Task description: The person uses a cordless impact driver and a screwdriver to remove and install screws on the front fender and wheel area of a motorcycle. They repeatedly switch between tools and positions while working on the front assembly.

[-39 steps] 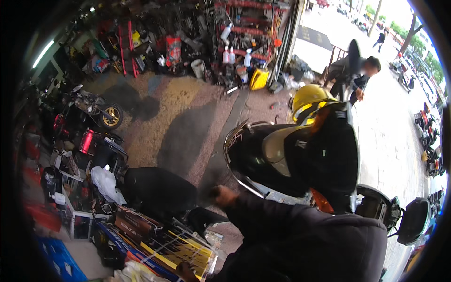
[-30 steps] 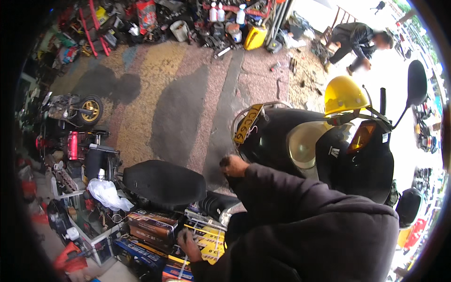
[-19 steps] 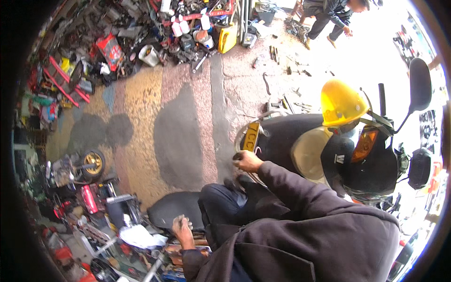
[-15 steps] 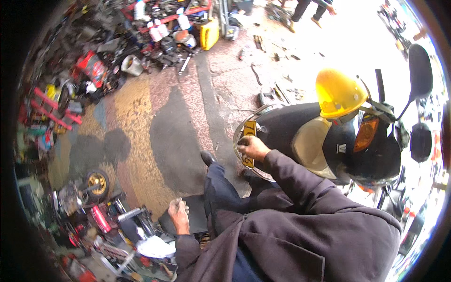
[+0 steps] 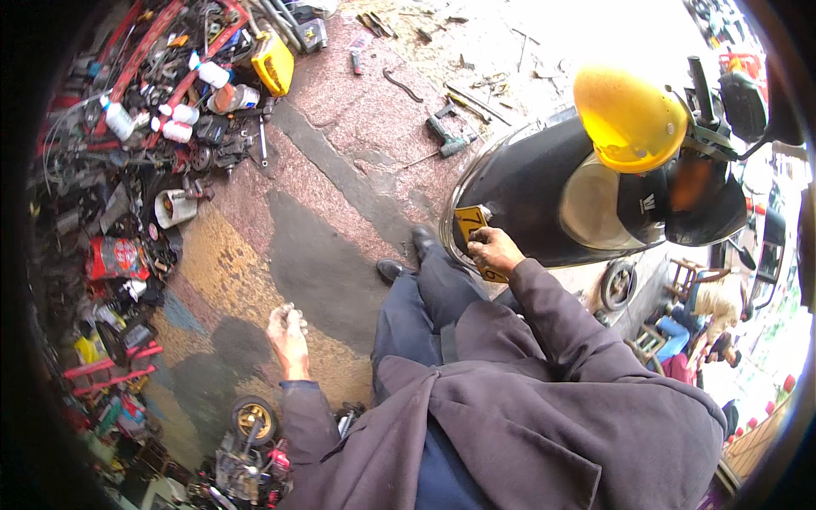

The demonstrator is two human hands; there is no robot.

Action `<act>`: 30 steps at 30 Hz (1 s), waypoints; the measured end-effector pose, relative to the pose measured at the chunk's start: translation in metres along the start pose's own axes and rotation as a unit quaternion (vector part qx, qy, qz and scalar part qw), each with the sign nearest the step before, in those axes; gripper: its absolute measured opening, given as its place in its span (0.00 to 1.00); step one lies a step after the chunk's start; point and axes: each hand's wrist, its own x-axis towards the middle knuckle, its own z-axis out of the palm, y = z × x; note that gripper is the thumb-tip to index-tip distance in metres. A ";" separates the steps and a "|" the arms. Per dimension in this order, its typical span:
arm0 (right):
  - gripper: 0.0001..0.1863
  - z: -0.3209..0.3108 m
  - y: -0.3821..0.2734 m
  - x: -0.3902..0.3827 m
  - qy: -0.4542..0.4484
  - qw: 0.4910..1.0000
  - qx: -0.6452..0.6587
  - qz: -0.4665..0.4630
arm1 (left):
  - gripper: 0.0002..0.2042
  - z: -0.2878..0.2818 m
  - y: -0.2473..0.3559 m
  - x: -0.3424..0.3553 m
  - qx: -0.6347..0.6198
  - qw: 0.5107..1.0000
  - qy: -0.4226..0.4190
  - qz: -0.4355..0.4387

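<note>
Scooter: black, standing ahead of me and to my right; the scooter (image 5: pixel 527 191) is my landmark for the rest.
Yellow plate: on the scooter's left end, the yellow plate (image 5: pixel 470 223) is partly covered by my fingers.
My right hand: my right hand (image 5: pixel 495 252) is at the plate, fingers curled and close together; I can't tell whether they grip its edge, hold something small or only rest there.
My left hand: my left hand (image 5: pixel 289 336) is up in the air well left of the scooter, fingers bent and a little apart, pale at the tips, nothing seen between them.
Helmet: a yellow helmet (image 5: pixel 629 115) sits by the scooter's handlebar.
Drill: a dark power drill (image 5: pixel 449 132) lies on the floor near the scooter, on its far left side.
Farther left of scooter: a yellow jug (image 5: pixel 273 65), a wrench (image 5: pixel 263 143) and a whitish bucket (image 5: pixel 174 207) by heaped parts.
Near side of scooter: a dark tyre (image 5: pixel 618 285), with a seated person (image 5: pixel 718 306) beyond it to the right.
</note>
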 end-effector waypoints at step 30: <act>0.22 0.067 0.192 0.740 0.410 0.414 0.797 0.159 | 0.08 0.170 0.022 0.444 0.413 0.892 -0.118 -0.143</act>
